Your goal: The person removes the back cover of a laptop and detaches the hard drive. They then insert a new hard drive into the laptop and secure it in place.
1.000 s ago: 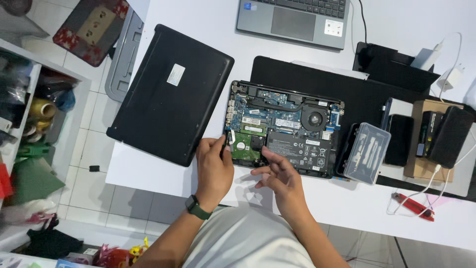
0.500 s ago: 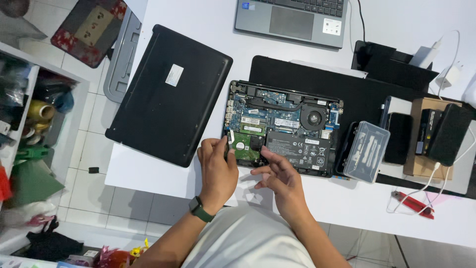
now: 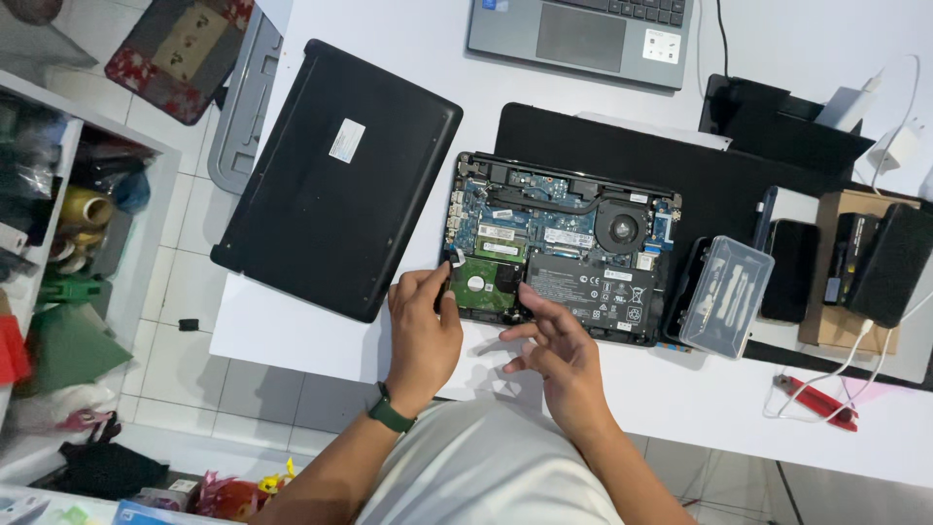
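Opened laptop (image 3: 564, 248) on white table (image 3: 680, 389), just right of detached black cover (image 3: 335, 180). Left hand (image 3: 425, 335) at green drive (image 3: 484, 284), fingers curled, grip unclear; right hand (image 3: 559, 355) beside, fingers spread.

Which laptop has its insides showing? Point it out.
The middle laptop, under both hands: its circuit boards and fan lie bare. The grey laptop behind shows only keyboard and touchpad.

Head-worn view, straight down, arm's length
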